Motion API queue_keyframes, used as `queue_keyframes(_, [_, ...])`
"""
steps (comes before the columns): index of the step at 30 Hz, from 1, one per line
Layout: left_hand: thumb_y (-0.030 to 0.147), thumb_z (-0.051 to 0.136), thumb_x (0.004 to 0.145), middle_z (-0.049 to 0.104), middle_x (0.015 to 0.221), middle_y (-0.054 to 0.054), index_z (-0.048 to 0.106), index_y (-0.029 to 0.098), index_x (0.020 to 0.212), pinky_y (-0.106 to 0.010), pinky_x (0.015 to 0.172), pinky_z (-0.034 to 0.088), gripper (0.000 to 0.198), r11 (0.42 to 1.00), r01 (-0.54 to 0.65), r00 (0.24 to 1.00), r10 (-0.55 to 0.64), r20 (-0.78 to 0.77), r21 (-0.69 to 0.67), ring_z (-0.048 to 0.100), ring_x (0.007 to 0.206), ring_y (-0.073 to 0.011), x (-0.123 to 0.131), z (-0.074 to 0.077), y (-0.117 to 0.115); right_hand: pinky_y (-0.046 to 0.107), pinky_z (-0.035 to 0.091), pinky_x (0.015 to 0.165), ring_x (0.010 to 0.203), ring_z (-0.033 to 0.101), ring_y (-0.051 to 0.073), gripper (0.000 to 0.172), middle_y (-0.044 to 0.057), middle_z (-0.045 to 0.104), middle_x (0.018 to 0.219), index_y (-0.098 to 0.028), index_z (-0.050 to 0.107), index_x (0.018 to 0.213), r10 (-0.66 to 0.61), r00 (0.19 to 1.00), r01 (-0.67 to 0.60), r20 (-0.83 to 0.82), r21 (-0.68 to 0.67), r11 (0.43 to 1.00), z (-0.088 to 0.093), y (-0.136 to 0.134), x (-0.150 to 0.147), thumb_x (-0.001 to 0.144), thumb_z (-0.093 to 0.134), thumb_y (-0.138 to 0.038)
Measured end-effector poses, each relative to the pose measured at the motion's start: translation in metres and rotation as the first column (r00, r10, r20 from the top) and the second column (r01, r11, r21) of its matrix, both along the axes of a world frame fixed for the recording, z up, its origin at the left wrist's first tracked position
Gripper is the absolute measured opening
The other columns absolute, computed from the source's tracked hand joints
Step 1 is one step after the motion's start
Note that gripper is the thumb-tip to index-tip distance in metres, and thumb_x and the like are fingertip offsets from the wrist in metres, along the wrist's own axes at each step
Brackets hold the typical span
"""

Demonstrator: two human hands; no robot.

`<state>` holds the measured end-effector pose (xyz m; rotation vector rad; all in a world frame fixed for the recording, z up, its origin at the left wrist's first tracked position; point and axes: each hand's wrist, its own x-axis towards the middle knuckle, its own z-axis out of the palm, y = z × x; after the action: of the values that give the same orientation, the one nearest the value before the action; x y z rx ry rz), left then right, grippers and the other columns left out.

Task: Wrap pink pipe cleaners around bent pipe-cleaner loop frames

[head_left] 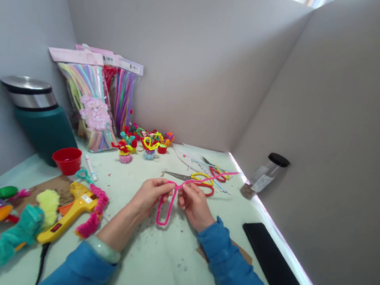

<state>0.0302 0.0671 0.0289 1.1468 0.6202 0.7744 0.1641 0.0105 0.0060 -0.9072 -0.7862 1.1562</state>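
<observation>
A bright pink pipe cleaner (162, 224) is bent into a narrow loop that hangs down between my hands. Its long straight end slants up to the right, passing over the scissors. My left hand (149, 197) pinches the loop at its upper left corner, thumb on top. Close beside it, my right hand (196, 204) grips the pipe cleaner where the loop meets the long end. Just beyond my right hand lie scissors (207, 190) with red and yellow handles, blades pointing left. The fingertips partly cover the pinched places.
On the left are a yellow glue gun (74, 213), a red cup (67, 161), a teal bottle (46, 125) and fuzzy pieces. Small pipe-cleaner figures (150, 146) and bagged pipe cleaners (89, 99) stand behind. At right are a clear jar (264, 176) and a black flat slab (277, 272).
</observation>
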Motion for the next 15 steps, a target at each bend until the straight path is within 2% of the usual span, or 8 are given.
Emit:
queue_keyframes(4, [0.035, 0.068, 0.063, 0.055, 0.05, 0.001, 0.063, 0.013, 0.066, -0.019, 0.045, 0.032, 0.023, 0.977, 0.138, 0.987, -0.121, -0.108, 0.163, 0.044, 0.043, -0.007, -0.002, 0.0045, -0.0041, 0.019, 0.029, 0.037, 0.04, 0.042, 0.008, 0.018, -0.004, 0.049, 0.05, -0.019, 0.052, 0.072, 0.09, 0.994, -0.088, 0.057, -0.035, 0.996, 0.0008, -0.0029, 0.0002, 0.072, 0.06, -0.036])
queue_keyframes(6, [0.035, 0.067, 0.064, 0.055, 0.051, 0.0, 0.063, 0.013, 0.065, -0.02, 0.045, 0.033, 0.023, 0.969, 0.153, 0.982, -0.127, -0.138, 0.196, 0.045, 0.044, -0.0077, -0.0025, 0.0052, -0.0043, 0.019, 0.029, 0.039, 0.04, 0.04, 0.008, 0.018, -0.004, 0.049, 0.049, -0.019, 0.054, 0.073, 0.084, 0.989, -0.08, 0.121, -0.032, 0.996, -0.0008, -0.003, 0.0002, 0.074, 0.058, -0.036])
queue_keyframes(11, [0.038, 0.065, 0.066, 0.051, 0.047, 0.002, 0.061, 0.012, 0.064, -0.019, 0.044, 0.031, 0.025, 0.97, 0.073, 0.986, -0.035, -0.164, 0.233, 0.043, 0.043, -0.0075, -0.0011, 0.0018, -0.0011, 0.02, 0.03, 0.042, 0.041, 0.039, 0.008, 0.019, -0.006, 0.047, 0.047, -0.019, 0.055, 0.073, -0.111, 0.954, 0.092, 0.277, 0.079, 0.993, -0.0046, -0.0001, 0.0005, 0.076, 0.058, -0.038])
queue_keyframes(15, [0.038, 0.064, 0.066, 0.051, 0.048, 0.001, 0.061, 0.012, 0.065, -0.02, 0.043, 0.032, 0.026, 0.966, 0.032, 0.981, 0.019, -0.191, 0.258, 0.042, 0.042, -0.0076, 0.0011, -0.0009, 0.0, 0.022, 0.033, 0.045, 0.045, 0.041, 0.01, 0.017, -0.005, 0.047, 0.05, -0.019, 0.058, 0.076, -0.196, 0.893, 0.153, 0.404, 0.138, 0.979, -0.0038, -0.0012, 0.0006, 0.079, 0.056, -0.036])
